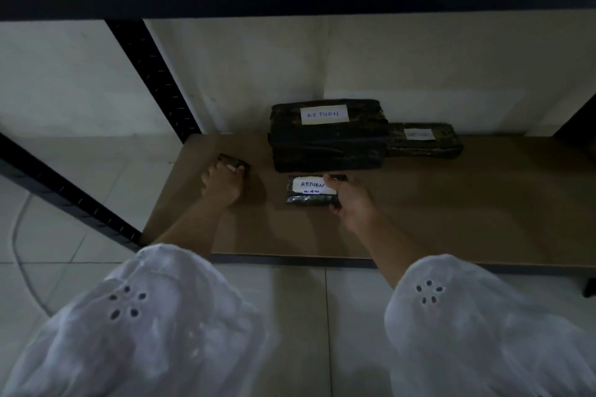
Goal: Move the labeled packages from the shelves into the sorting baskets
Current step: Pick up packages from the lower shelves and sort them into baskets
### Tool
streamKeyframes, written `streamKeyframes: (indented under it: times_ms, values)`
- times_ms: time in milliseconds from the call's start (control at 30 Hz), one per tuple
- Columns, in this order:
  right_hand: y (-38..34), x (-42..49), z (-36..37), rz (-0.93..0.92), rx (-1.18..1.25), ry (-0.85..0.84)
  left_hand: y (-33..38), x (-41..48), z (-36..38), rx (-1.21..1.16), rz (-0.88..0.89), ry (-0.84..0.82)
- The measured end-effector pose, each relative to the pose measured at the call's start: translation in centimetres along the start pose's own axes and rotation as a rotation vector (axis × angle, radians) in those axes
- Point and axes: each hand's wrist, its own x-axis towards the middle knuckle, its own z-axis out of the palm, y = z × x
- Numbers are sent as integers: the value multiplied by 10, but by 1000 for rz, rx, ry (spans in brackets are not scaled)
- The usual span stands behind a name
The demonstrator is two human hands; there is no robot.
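Left hand (222, 185) grips small package (234, 161), right hand (350, 198) labelled package (306, 193).

The packages (325, 145) are showing dark mottled wrap with white labels (324, 114); the shelf board (451, 203) is showing brown; the sleeves (154, 325) are showing white eyelets.

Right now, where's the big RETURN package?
Head view: the big RETURN package sits on the shelf by the wall, just behind the small RETURN package the right hand grips.
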Motion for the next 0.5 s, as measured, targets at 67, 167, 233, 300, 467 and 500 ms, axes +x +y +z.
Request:
streamKeyframes:
  times_ms: [67,167,233,300,467,500]
  values:
    - [1,-1,4,-1,5,-28,-4,10,-1,43,18,-53]
    - [4,1,6,6,-12,-51,-8,24,-1,48,22,-69]
    - [5,2,7,15,-18,-53,-10,28,-1,58,22,-40]
    - [7,4,8,12,-37,-56,-10,31,0,41,-5,-26]
    - [7,-1,12,19,-35,-64,-4,24,-1,0,-26,-11]
    - [8,-3,12,24,-28,-69,-2,19,-3,-57,-27,-18]
